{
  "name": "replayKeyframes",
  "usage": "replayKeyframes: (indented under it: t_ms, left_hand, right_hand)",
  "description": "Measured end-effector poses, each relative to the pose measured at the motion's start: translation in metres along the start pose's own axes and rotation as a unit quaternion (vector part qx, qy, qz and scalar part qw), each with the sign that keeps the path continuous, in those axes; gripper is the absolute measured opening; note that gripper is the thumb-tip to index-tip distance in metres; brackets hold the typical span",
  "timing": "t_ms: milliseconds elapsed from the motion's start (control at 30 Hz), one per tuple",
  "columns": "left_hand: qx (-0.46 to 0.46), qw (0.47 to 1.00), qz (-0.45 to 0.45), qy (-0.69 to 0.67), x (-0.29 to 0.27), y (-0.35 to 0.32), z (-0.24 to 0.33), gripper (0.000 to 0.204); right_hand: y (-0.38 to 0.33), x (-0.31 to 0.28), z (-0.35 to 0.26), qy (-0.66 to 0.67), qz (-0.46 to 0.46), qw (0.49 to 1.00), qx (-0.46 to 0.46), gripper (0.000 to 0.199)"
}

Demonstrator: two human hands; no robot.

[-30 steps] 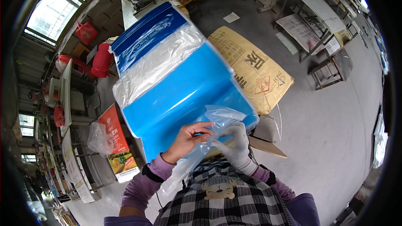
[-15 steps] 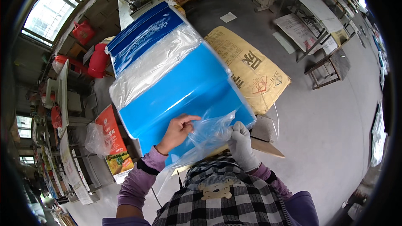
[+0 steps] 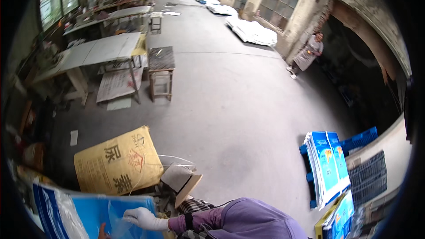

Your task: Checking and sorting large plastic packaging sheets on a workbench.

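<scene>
Low at the left of the head view lies a stack of blue plastic bags (image 3: 88,206) with a clear and white band near its left end. My right hand (image 3: 142,218), in a white glove, is over the blue surface with its fingers pinched on a clear plastic film (image 3: 117,227). Of my bare left hand (image 3: 103,232) only a blurred part of the fingers shows beside the film, cut off by the lower edge. Whether it grips the film cannot be made out.
A yellow-brown printed sack (image 3: 119,161) lies just beyond the stack, beside a board (image 3: 189,190). Farther off are a wooden stool (image 3: 161,73) and white-topped tables (image 3: 102,51). Blue printed bags (image 3: 326,163) are stacked at right. A person (image 3: 310,53) leans by a dark doorway.
The view has swung to the right, bringing the long floor, doorway and person into sight. The stack and my hands now sit at the lower left. My right hand stays on the film.
</scene>
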State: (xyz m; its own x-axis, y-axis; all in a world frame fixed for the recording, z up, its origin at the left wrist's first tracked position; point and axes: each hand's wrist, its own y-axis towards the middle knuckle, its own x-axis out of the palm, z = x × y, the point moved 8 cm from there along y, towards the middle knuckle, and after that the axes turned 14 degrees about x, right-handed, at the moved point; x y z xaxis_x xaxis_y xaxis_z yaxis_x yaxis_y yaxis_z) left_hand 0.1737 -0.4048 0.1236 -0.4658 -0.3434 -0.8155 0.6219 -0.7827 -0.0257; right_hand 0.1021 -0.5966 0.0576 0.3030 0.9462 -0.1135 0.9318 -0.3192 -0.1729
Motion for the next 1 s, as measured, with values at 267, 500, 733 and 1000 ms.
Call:
replayKeyframes:
  t_ms: [267,500,733,1000]
  left_hand:
    - [-0.003,0.979,0.145,-0.147,0.01,0.019,-0.038,0.029]
    - [-0.018,0.987,0.063,-0.15,0.024,0.027,-0.076,0.03]
    - [-0.037,0.987,0.007,-0.154,0.031,0.033,-0.082,0.031]
    - [-0.034,0.992,0.011,-0.121,0.056,0.038,-0.106,0.041]
  right_hand:
    - [0.024,0.054,0.072,0.276,-0.095,0.945,0.145,0.027]
    - [0.014,0.043,0.044,0.23,-0.022,0.968,0.093,0.034]
    - [0.02,0.037,0.008,-0.101,-0.039,0.988,-0.106,0.038]
    - [0.066,0.044,0.044,0.057,-0.038,0.97,-0.235,0.025]
